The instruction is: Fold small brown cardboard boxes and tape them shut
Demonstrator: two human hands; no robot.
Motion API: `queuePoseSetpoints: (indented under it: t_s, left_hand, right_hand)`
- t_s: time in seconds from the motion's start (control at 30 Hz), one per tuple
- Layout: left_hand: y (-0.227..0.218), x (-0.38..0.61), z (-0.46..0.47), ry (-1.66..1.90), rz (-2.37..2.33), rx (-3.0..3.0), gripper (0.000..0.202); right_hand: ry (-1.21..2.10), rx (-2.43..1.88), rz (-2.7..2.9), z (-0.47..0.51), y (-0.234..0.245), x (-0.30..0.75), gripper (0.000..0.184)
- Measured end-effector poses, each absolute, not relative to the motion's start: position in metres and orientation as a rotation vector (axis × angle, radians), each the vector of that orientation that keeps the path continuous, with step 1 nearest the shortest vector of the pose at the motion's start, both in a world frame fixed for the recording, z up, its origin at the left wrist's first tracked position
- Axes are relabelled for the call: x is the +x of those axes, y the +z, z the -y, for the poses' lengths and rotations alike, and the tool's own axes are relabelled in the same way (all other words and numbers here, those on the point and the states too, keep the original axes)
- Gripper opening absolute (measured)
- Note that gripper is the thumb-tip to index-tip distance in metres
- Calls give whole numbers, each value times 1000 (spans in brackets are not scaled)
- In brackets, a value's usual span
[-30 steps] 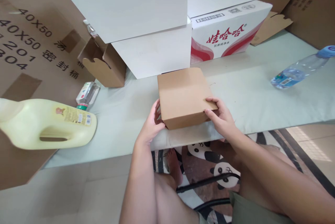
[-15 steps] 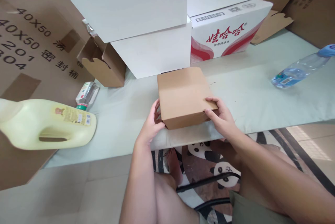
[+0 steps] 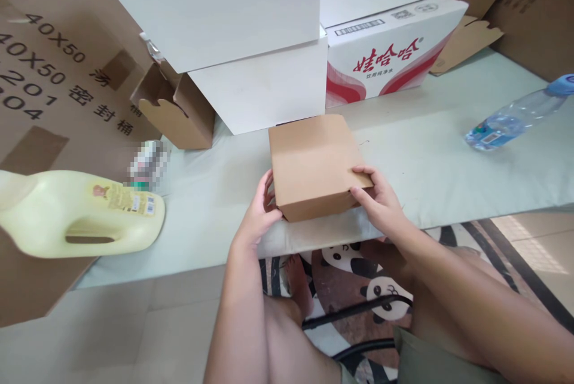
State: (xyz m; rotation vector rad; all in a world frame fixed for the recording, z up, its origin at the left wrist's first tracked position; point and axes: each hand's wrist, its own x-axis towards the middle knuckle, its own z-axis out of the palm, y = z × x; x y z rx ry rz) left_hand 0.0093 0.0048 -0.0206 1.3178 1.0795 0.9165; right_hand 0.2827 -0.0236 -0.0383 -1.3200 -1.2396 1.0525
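Note:
A closed brown cardboard box [image 3: 316, 157] sits near the front edge of the cloth-covered table [image 3: 210, 210]. My left hand [image 3: 260, 210] grips its left front corner, thumb in front and fingers along the side. At the right front corner, my right hand [image 3: 376, 195] holds the box, with fingertips on the lid and the thumb at the front edge. The underside of the box and some of my fingertips are hidden.
White boxes [image 3: 264, 91] and a red-and-white carton [image 3: 381, 61] stand behind. A pale yellow jug [image 3: 45, 210], a pixelated small item [image 3: 147, 162] and an open cardboard carton [image 3: 192, 115] are at left. A water bottle [image 3: 506, 121] lies right.

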Motion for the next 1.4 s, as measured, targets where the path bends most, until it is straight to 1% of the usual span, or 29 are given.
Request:
queuePoseSetpoints:
  t_s: [0.27, 0.6, 0.83, 0.97, 1.03, 1.1, 1.27, 1.4]
  left_hand:
    - [-21, 10, -5, 918, -1085, 1311, 99]
    - [-23, 11, -5, 909, -1102, 1336, 101]
    - [-23, 10, -4, 909, -1098, 1366, 100]
    - [-24, 9, -3, 905, -1085, 1371, 96]
    - [-25, 9, -4, 902, -1077, 1382, 93]
    - [-28, 11, -5, 946, -1106, 1379, 85]
    - [-36, 21, -7, 1184, -1214, 1445, 52]
    - [-40, 24, -7, 1214, -1276, 1584, 43]
  right_hand:
    - [975, -1342, 1300, 24, -35, 283, 37]
    - [1021, -1311, 1308, 25, -36, 284, 39]
    - [1011, -1305, 1298, 25, -35, 283, 39]
    - [1007, -1304, 1291, 25, -33, 283, 37]
    - [983, -1313, 1289, 25, -32, 283, 36]
    - [975, -1316, 1274, 25, -30, 283, 35]
    - [1003, -1320, 1162, 23, -25, 279, 33]
    - [968, -1337, 1093, 22, -24, 278, 33]
